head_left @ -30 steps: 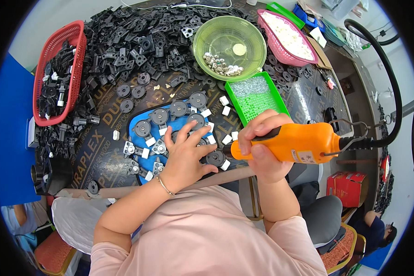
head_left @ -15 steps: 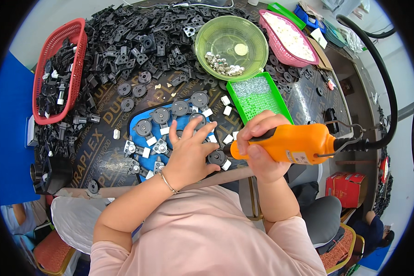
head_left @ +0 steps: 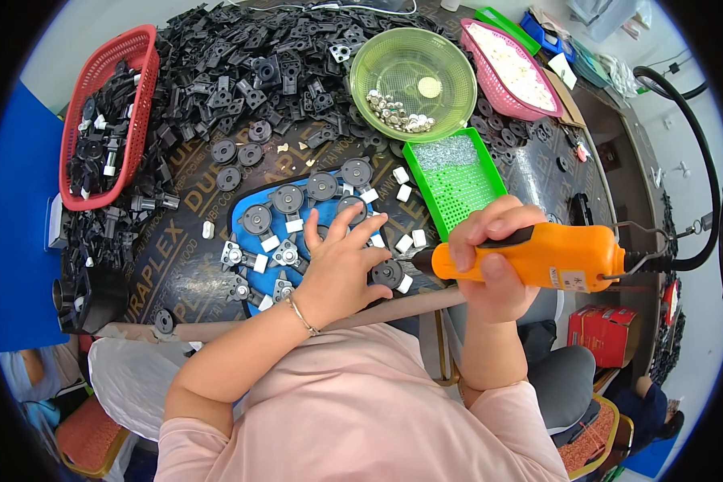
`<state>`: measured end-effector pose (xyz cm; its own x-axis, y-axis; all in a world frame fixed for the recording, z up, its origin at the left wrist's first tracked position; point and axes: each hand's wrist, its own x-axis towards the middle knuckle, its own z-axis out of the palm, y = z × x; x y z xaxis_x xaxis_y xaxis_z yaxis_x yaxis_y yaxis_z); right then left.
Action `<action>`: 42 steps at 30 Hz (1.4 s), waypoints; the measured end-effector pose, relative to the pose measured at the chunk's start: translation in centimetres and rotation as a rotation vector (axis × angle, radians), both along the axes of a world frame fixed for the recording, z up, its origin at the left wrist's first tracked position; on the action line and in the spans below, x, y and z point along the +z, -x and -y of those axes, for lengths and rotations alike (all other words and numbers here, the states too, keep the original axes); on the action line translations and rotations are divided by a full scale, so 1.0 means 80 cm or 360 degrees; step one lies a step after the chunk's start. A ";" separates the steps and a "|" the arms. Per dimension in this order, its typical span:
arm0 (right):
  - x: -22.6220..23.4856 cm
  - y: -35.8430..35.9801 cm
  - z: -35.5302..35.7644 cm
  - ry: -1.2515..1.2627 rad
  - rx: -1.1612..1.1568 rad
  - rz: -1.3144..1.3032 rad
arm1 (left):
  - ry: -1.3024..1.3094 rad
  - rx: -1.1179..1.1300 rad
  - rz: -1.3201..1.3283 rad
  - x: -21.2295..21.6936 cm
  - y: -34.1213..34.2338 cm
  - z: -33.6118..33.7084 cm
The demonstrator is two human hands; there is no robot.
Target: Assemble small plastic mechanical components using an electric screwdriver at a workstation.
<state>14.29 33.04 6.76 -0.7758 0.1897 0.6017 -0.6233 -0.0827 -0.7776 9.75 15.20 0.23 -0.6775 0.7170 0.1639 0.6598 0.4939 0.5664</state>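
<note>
My right hand is wrapped round an orange electric screwdriver with a black cable. Its dark tip points left, just beside a black round part that has a white block at its edge. My left hand lies with fingers spread over a blue tray, its fingertips among the parts. Thumb and forefinger are on either side of that round part; whether they touch it I cannot tell. Several black discs with white blocks stand along the tray, and grey-black pieces with silver centres lie to the left.
A green basket holds small silver screws. Behind it, a round green sieve contains shiny metal pieces. A pink basket of white parts, a red basket and a heap of black parts line the table's far side.
My right hand has drawn the screwdriver to the right, so its tip is farther from the black round part. My left hand keeps its spread pose. The whole view has shifted slightly.
</note>
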 end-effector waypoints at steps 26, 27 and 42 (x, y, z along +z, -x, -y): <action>-0.002 0.000 0.005 0.0022 0.0059 -0.0006 | -0.0029 0.0018 -0.0176 -0.003 0.000 0.000; -0.002 0.000 0.004 0.0009 0.0052 -0.0013 | -0.0029 0.0019 -0.0176 -0.002 0.000 0.000; 0.008 -0.003 0.000 0.0079 0.0052 -0.0025 | -0.0095 0.0002 -0.0058 -0.001 -0.001 -0.004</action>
<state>14.56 33.07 7.37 -0.7728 0.1944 0.6042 -0.6316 -0.1411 -0.7624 9.82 15.49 0.15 -0.6713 0.7042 0.2311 0.6799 0.4609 0.5703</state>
